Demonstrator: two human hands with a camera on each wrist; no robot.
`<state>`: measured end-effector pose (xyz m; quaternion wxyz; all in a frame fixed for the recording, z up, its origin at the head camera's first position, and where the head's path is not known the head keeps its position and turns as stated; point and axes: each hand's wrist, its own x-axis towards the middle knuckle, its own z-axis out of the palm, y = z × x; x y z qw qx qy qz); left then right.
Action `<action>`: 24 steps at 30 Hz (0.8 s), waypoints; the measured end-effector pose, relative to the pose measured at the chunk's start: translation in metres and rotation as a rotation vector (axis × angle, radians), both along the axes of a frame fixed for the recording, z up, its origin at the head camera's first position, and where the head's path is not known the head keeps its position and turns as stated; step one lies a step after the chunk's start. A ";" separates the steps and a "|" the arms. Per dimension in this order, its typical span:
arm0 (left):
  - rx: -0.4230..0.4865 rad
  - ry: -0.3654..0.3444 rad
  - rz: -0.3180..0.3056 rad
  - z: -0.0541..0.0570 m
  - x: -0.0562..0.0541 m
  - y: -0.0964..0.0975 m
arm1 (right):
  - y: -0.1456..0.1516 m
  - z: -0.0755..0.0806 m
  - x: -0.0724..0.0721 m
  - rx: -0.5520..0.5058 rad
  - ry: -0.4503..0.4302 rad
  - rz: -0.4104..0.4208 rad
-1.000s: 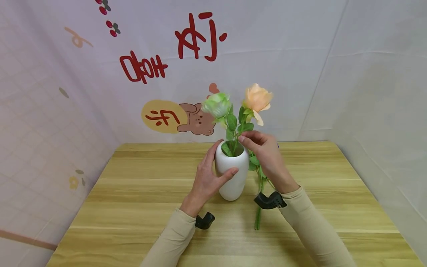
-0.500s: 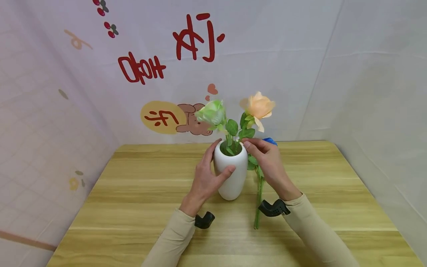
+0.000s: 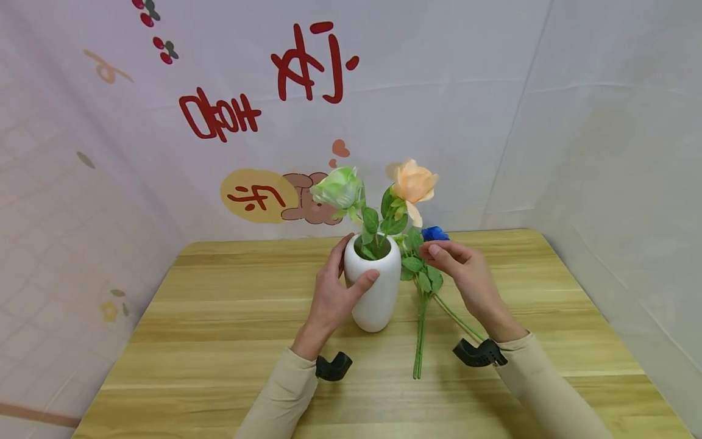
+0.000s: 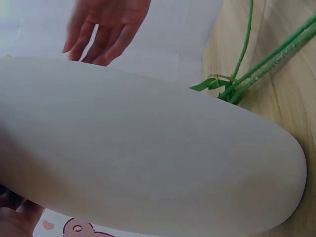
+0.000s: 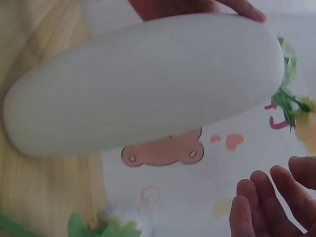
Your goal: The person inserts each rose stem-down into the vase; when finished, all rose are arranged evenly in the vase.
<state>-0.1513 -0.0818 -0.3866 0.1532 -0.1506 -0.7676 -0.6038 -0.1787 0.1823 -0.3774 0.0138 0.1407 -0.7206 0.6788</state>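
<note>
A white vase (image 3: pixel 374 299) stands upright on the table, and my left hand (image 3: pixel 333 296) grips its side, thumb across the front and fingers round the back. Rising from its mouth are a pale green rose (image 3: pixel 337 188), leaning left, and a peach rose (image 3: pixel 415 182), leaning right. My right hand (image 3: pixel 471 277) hovers right of the vase with loosely curled fingers and holds nothing; in the right wrist view its fingers (image 5: pixel 261 197) show bare. Beneath and beside that hand lie more stems (image 3: pixel 420 335) with green leaves, and a blue flower (image 3: pixel 435 233) partly behind it.
The wooden table (image 3: pixel 219 341) meets a white printed backdrop (image 3: pixel 450 110) behind the vase. Pale walls flank both sides. A black wrist mount (image 3: pixel 333 367) sits at the left wrist, another black mount (image 3: pixel 479 353) at the right.
My right hand has let go of the peach rose's stem and moved right and down, away from the vase. The roses have settled lower. My left hand keeps its grip.
</note>
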 end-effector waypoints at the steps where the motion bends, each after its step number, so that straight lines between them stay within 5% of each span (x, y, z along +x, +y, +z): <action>1: -0.007 0.005 0.005 0.000 0.000 0.000 | 0.004 -0.002 0.000 0.006 -0.002 0.000; 12: -0.025 0.031 0.022 -0.004 0.001 0.000 | 0.038 -0.039 0.010 0.212 -0.117 -0.013; 24: -0.038 0.035 0.027 -0.005 0.001 0.000 | 0.038 -0.073 0.031 0.292 -0.257 0.016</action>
